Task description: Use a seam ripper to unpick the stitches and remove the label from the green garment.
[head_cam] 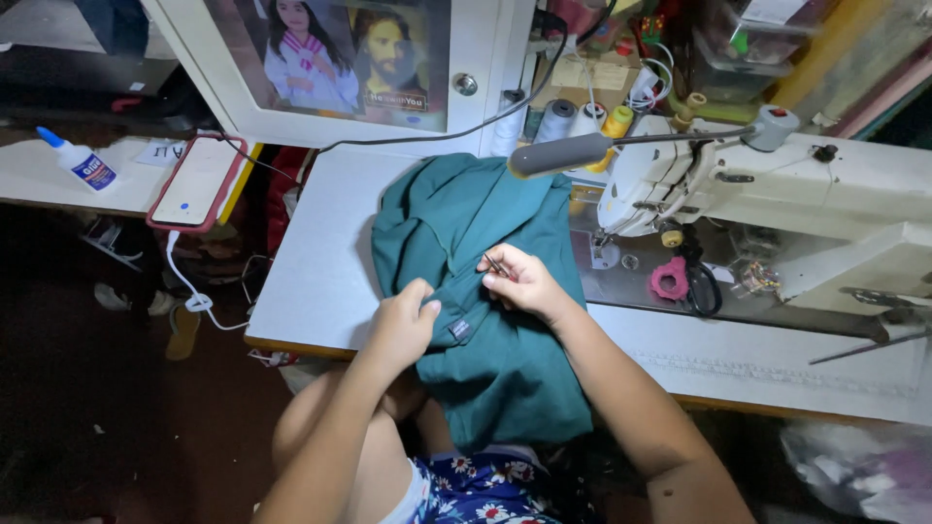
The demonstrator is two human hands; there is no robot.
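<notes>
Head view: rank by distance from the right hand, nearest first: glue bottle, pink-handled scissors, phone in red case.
From the right hand:
1. Pink-handled scissors, on the sewing machine bed to its right.
2. Phone in red case, on the left, at the table edge.
3. Glue bottle, far left on the side table.

- We see a white sewing machine (pixel 777 194) at our bench's (pixel 320 281) right end.
- Thread spools (pixel 573 121) stand along the back edge.
- A phone (pixel 197 181) lies beyond the left edge.
</notes>
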